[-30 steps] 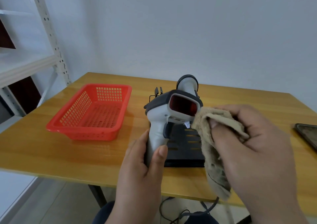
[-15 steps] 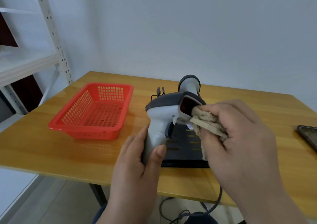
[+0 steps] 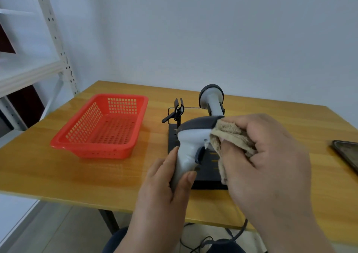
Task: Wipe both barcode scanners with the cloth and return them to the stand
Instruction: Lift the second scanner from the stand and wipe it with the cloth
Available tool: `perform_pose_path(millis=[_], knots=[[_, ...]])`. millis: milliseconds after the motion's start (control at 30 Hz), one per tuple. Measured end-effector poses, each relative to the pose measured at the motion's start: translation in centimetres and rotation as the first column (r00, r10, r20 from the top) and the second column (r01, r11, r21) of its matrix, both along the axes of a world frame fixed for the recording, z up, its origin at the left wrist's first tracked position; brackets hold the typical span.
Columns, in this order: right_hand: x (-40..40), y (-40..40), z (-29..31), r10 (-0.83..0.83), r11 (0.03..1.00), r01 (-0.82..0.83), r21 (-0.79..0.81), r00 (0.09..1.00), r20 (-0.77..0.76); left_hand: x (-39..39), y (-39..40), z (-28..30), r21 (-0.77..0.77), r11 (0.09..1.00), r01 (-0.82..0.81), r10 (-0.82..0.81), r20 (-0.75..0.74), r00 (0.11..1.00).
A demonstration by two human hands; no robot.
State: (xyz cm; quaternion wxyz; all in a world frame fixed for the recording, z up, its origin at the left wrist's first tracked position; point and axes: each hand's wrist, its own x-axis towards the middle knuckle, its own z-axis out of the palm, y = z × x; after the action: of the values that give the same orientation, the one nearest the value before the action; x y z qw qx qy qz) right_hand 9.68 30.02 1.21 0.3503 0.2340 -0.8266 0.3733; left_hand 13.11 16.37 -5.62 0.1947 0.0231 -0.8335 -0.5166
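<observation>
My left hand (image 3: 164, 190) grips the handle of a grey-and-white barcode scanner (image 3: 190, 136), holding it upright over the black stand (image 3: 205, 173). My right hand (image 3: 265, 159) holds a bunched beige cloth (image 3: 230, 136) and presses it against the scanner's front, so the red window is covered. A second scanner (image 3: 212, 99) sits in the stand's right cradle behind. The stand's left clip (image 3: 177, 110) holds nothing.
A red plastic basket (image 3: 77, 142) with nothing in it sits on the wooden table (image 3: 58, 171) to the left. A dark phone (image 3: 346, 154) lies at the right edge. White metal shelving (image 3: 58, 45) stands at the far left. Cables hang below the table's front edge.
My right hand has brought the cloth from beside the scanner onto its front window and now covers it. The scanner has turned slightly to the right in my left hand.
</observation>
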Motion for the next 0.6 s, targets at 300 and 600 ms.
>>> perform_pose_path(millis=[300, 600], knots=[[0.2, 2.0, 0.4, 0.169, 0.978, -0.186, 0.093, 0.972, 0.166, 0.2, -0.5, 0.0, 0.291, 0.957, -0.001, -0.029, 0.099, 0.995], [-0.2, 0.0, -0.3, 0.121, 0.989, -0.110, 0.097, 0.986, -0.118, 0.2, -0.2, -0.3, 0.180, 0.984, 0.005, -0.006, 0.008, 1.000]])
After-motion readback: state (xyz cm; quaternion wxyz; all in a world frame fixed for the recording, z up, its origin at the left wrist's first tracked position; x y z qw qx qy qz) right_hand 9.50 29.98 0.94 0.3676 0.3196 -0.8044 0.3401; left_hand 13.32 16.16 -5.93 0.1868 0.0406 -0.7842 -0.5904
